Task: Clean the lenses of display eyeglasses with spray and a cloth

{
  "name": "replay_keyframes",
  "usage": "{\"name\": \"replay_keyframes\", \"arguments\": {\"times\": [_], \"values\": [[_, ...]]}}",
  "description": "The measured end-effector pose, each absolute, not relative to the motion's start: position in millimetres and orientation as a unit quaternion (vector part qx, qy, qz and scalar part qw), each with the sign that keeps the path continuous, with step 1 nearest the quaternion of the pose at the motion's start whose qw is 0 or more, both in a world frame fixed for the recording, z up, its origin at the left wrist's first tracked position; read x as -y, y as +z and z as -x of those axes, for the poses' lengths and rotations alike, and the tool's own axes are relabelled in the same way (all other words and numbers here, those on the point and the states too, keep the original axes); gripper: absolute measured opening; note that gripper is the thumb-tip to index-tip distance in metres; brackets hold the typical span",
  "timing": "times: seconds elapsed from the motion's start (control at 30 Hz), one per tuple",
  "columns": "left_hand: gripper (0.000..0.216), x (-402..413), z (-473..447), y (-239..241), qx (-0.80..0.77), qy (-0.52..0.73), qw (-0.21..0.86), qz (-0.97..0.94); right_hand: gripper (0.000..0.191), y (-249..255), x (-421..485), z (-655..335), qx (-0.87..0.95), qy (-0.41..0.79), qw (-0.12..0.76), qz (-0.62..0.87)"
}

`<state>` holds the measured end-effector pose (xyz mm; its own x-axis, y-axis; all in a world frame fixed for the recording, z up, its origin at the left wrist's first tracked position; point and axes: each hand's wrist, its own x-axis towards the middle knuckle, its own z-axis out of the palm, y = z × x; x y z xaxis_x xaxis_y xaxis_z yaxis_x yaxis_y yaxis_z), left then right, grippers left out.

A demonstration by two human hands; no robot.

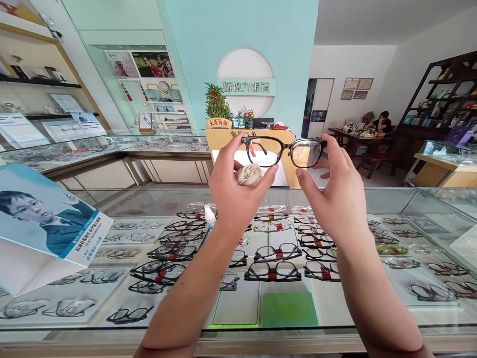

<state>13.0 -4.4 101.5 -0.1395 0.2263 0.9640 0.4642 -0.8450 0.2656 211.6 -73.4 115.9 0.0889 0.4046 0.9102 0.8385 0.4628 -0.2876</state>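
Observation:
A pair of black-framed eyeglasses (285,145) is held up level above the glass display counter, its lenses facing me. My left hand (238,179) grips the left end of the frame, and a bunched, off-white cloth (250,175) sits within the same hand. At the right end of the frame, my right hand (333,184) holds on with its fingers at the hinge; its thumb is near the lower rim. Beneath both hands, many eyeglasses (273,271) lie in rows inside the counter, several with red tags on them.
A small white spray bottle (209,217) stands on the counter beyond my left forearm. To the left is a folded blue-and-white advertising stand (48,214). Across the room are a reception desk (223,149) and a person (382,123) seated at a dark table.

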Motion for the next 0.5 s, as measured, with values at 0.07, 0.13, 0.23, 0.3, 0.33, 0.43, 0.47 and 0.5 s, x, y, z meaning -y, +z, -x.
{"name": "replay_keyframes", "arguments": {"times": [0.07,0.13,0.23,0.3,0.33,0.43,0.47,0.5], "values": [[0.078,4.5,-13.1,100.7,0.260,-0.705,0.093,0.654,0.066,114.7,71.2,-212.4,0.650,-0.192,0.563,0.474],[0.078,4.2,-13.4,100.0,0.257,-0.705,0.094,0.654,0.067,113.7,70.2,-213.2,0.652,-0.189,0.566,0.468],[0.078,4.6,-14.5,99.9,0.257,-0.706,0.085,0.655,0.069,112.6,70.1,-213.6,0.654,-0.180,0.570,0.463],[0.078,5.6,-15.6,100.6,0.256,-0.708,0.075,0.653,0.071,112.0,70.4,-213.1,0.656,-0.170,0.573,0.461],[0.078,6.1,-16.1,101.2,0.255,-0.711,0.069,0.652,0.072,111.7,70.6,-212.7,0.658,-0.164,0.573,0.461],[0.077,7.0,-17.0,102.6,0.251,-0.717,0.050,0.648,0.076,111.3,71.7,-210.7,0.663,-0.153,0.570,0.461],[0.077,6.8,-17.1,102.8,0.250,-0.719,0.043,0.647,0.077,111.3,72.2,-209.8,0.664,-0.153,0.569,0.459],[0.077,6.3,-17.0,102.7,0.248,-0.722,0.037,0.645,0.077,111.3,72.9,-209.0,0.665,-0.154,0.570,0.457]]}}
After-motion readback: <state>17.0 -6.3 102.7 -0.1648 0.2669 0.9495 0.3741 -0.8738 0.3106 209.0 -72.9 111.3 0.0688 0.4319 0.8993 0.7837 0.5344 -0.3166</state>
